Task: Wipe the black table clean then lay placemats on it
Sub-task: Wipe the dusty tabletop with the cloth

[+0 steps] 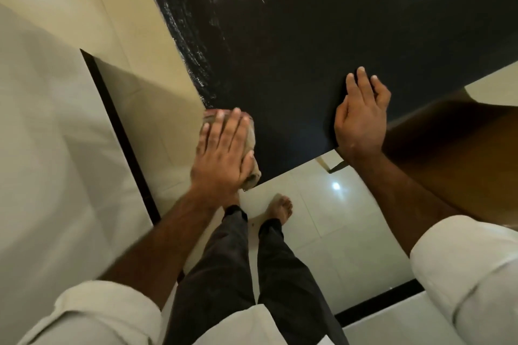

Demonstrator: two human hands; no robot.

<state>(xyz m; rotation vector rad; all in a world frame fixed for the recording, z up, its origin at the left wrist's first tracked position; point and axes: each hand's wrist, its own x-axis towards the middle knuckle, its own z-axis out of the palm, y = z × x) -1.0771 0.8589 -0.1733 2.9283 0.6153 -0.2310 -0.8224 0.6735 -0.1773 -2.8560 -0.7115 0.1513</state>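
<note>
Wiping step under way. Left hand (221, 154), grip flat and wide, is pressing a folded beige cloth (252, 173) onto the black surface (308, 50) corner. Whitish streaks (190, 45) are lying beyond it; next stroke likely goes there. Right hand (361, 115), loosely spread, is bracing the near edge. No placemats visible.
</note>
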